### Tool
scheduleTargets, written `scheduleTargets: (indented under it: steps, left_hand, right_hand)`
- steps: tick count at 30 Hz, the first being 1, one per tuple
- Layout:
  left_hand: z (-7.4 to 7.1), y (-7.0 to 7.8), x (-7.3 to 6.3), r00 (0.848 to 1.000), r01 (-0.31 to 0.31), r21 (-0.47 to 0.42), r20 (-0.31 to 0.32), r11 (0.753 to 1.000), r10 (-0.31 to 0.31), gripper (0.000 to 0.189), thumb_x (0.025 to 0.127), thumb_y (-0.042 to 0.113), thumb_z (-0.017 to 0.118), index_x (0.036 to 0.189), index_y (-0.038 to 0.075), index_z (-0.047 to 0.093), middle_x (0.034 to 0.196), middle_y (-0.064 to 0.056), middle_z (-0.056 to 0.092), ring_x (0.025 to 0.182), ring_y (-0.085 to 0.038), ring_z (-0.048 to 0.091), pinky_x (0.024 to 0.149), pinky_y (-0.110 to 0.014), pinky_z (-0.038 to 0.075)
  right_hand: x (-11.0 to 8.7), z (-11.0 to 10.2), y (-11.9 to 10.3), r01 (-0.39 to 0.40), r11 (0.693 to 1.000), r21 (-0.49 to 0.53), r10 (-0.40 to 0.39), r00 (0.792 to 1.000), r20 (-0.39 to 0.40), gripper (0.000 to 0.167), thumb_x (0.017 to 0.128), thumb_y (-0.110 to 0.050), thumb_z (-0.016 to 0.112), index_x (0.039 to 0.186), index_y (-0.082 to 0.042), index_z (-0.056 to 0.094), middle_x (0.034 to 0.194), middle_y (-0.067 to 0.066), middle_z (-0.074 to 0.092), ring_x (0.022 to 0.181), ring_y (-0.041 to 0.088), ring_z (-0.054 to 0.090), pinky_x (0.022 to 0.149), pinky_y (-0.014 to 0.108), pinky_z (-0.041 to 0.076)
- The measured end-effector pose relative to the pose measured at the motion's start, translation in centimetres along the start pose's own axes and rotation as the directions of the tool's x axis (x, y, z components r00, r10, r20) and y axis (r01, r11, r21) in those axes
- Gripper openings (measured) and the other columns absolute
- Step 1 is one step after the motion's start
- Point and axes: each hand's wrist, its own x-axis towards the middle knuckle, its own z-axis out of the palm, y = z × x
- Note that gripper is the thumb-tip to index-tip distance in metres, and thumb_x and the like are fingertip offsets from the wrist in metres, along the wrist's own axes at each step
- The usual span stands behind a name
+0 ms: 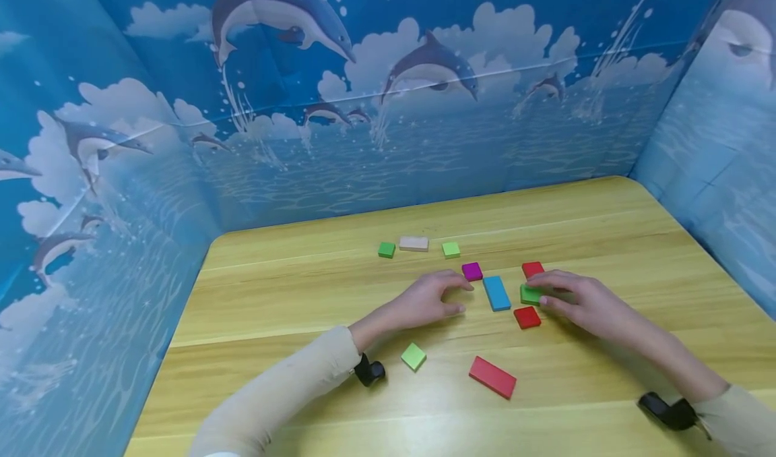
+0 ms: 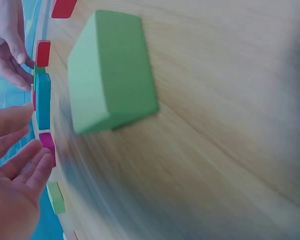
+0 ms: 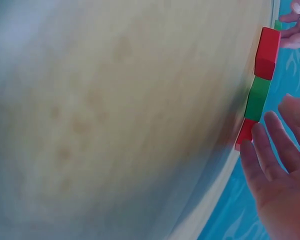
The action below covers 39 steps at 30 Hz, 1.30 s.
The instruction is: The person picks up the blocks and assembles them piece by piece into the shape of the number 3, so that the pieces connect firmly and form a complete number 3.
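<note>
My left hand (image 1: 429, 300) hovers over the table, fingers loosely bent and apart, nothing between them. Just beyond its fingertips are a purple block (image 1: 471, 271) and a flat blue rectangular block (image 1: 497, 294). My right hand (image 1: 578, 302) reaches in from the right, with thumb and fingertips right at a green block (image 1: 529, 296). That block sits between two red blocks, one behind (image 1: 532, 269) and one in front (image 1: 527, 317). In the right wrist view the right fingers are spread, close to the red block (image 3: 247, 131) and the green block (image 3: 258, 97).
Along the back lie a dark green block (image 1: 386, 249), a pale beige block (image 1: 414, 243) and a light green block (image 1: 451, 249). Nearer the front are another light green block (image 1: 414, 356) and a long red block (image 1: 493, 377). A dolphin-print curtain (image 1: 364, 154) surrounds the wooden table (image 1: 273, 295).
</note>
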Motion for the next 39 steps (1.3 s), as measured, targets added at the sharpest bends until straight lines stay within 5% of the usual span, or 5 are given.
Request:
scheduleTargets:
  steps: [18,27,39]
  left_hand:
    - [1.6,1.1,2.7,0.999,-0.047,0.029,0.023,0.999,0.046,0.045,0.095,0.016,0.067,0.139,0.014,0.056,0.144,-0.002,0.048,0.134,-0.011,0.04,0.108,-0.022,0.031]
    - [2.2,1.9,2.7,0.996,-0.035,0.103,0.086,0.994,0.026,0.045,0.1,0.016,0.059,0.144,0.014,0.052,0.153,0.0,0.039,0.139,-0.012,0.035,0.109,-0.022,0.03]
    - [2.5,1.8,2.6,0.997,-0.061,0.19,0.065,0.98,0.05,0.044,0.099,0.015,0.059,0.143,0.016,0.053,0.147,-0.001,0.043,0.133,-0.013,0.041,0.109,-0.023,0.03]
  right_hand:
    - [0.5,-0.3,0.8,-0.062,0.998,0.021,0.06,0.995,0.074,0.032,0.09,-0.015,0.073,0.122,-0.013,0.068,0.121,0.009,0.065,0.109,0.032,0.059,0.088,0.05,0.051]
    - [0.8,0.1,1.0,-0.077,0.997,0.007,0.076,0.993,0.091,0.033,0.089,-0.018,0.074,0.121,-0.012,0.069,0.121,0.012,0.065,0.11,0.036,0.058,0.089,0.054,0.049]
    - [0.8,0.1,0.9,-0.061,0.998,-0.008,0.062,0.995,0.075,0.032,0.087,-0.013,0.075,0.119,-0.012,0.07,0.119,0.011,0.066,0.111,0.037,0.059,0.09,0.056,0.048]
